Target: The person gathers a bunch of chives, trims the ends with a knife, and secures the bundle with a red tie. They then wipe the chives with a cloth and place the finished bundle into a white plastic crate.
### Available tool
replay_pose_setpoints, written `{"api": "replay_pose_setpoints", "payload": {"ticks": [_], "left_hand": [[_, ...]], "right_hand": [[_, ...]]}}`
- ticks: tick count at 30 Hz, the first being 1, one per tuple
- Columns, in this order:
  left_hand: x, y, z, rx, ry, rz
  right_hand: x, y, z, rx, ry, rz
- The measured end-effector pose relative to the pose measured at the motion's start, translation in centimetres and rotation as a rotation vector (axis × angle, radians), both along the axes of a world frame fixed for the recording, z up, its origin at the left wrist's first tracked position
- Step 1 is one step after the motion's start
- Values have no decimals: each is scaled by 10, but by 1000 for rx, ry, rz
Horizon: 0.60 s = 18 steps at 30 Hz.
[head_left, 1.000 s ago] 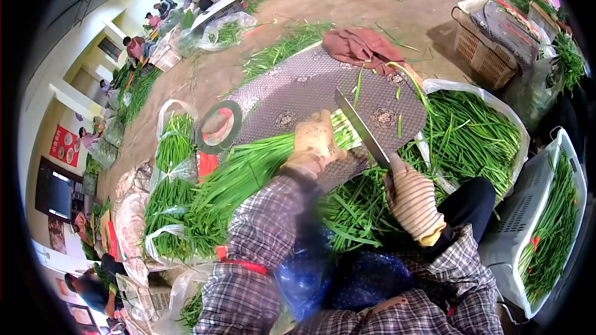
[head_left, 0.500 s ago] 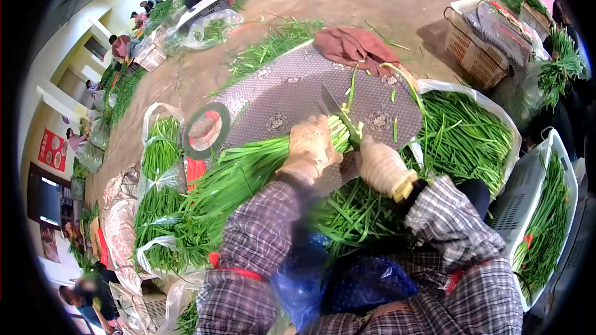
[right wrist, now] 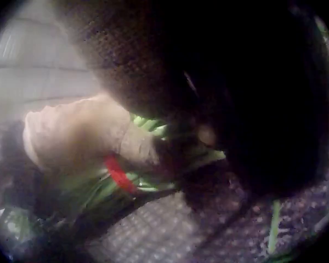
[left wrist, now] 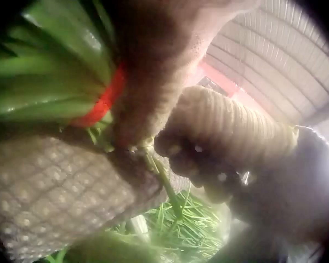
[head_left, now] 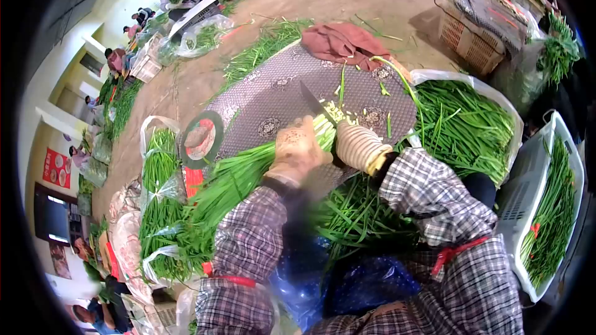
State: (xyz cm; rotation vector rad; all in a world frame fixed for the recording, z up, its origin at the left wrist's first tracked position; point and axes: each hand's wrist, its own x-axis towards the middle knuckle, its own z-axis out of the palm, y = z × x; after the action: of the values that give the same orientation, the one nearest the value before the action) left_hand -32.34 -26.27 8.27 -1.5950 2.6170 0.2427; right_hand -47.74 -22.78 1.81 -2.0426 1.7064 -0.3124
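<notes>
Grips the green bundle (head_left: 233, 172) with the left hand (head_left: 299, 152), just behind the pale stem ends (head_left: 324, 131) poking out to that hand's right. Holds the knife (head_left: 317, 100) in the right hand (head_left: 362, 144), angling the blade forward and leftward of that hand, by those ends. Has a red band (left wrist: 103, 102) round the leaves, close beside the left hand. Looks like trimming the stem ends, to judge from the short pale bits (head_left: 338, 111) just beyond the right hand on the patterned cover (head_left: 273, 96). Calls, most likely, for steadying the bundle, guarding the left fingers from the edge, and guiding the blade straight across the stems.
</notes>
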Motion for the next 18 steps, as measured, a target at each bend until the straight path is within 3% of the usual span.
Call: {"api": "replay_pose_setpoints", "payload": {"ticks": [2,3,4,5,6,9,10,11,13,15,18], "left_hand": [[8,-4,-11,-39,137,-61],[12,-2,-12,-38,140,-52],[15,1,-10,-84,180,-110],[15,1,-7,-135,219,-171],[14,-2,-4,-8,150,-130],[19,22,16,-148,84,-240],[19,31,31,-54,-81,-138],[34,33,23,-52,-89,-132],[70,31,4,-123,-2,-48],[75,36,15,-159,-53,6],[102,44,27,-147,96,43]], "right_hand": [[-1,28,49,395,-108,-158],[1,56,64,292,16,-160],[-22,74,14,-43,586,448],[-14,88,67,379,160,-19],[-35,103,39,89,117,82],[-57,72,78,78,-5,-143],[-66,49,71,4,-12,-194],[-74,23,59,-67,-22,-238],[-84,-22,47,-281,92,-178],[-86,-58,32,-307,215,-152],[-76,-40,34,-174,183,-32]]}}
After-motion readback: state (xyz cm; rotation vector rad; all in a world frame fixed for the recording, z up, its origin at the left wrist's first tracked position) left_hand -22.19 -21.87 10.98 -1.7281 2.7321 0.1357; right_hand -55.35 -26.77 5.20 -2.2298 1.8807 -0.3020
